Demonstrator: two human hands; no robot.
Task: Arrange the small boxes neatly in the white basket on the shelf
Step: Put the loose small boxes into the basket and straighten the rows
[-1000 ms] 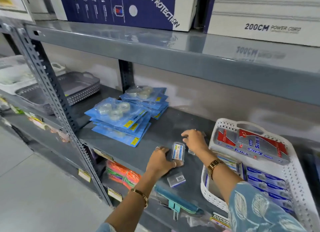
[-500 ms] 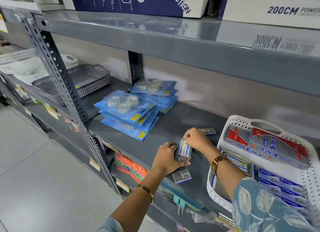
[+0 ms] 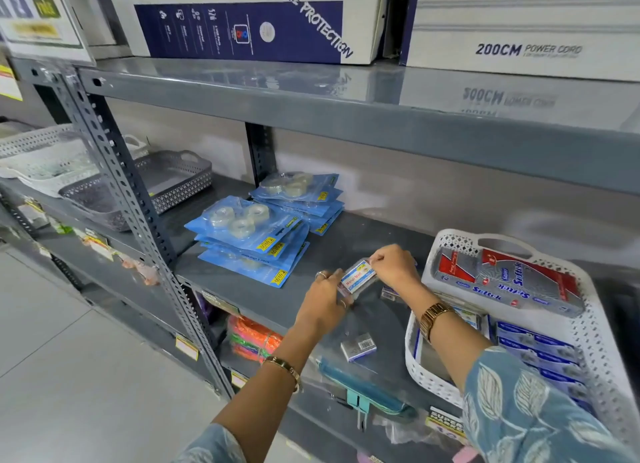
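Note:
On the grey shelf (image 3: 298, 300), both hands hold one small stack of little boxes (image 3: 357, 280) with a white and blue label on top. My left hand (image 3: 323, 305) grips its left end, and my right hand (image 3: 393, 270) pinches its upper right end. Another small grey box with a barcode (image 3: 358, 347) lies loose on the shelf near the front edge. One more small box (image 3: 389, 293) peeks out under my right wrist. To the right stands the white basket (image 3: 446, 242), holding a red and grey Softek pack (image 3: 509, 282) and rows of blue boxes (image 3: 533, 345).
Two stacks of blue tape packets (image 3: 249, 241) lie on the shelf left of my hands. A grey basket (image 3: 180, 178) sits further left behind the slotted upright (image 3: 138, 220). Large cartons (image 3: 249, 19) fill the shelf above. A teal item (image 3: 360, 386) hangs below the shelf front.
Both hands have lifted the labelled stack of small boxes slightly and turned it more level, with my right hand now pinching its end. The camera view has also shifted.

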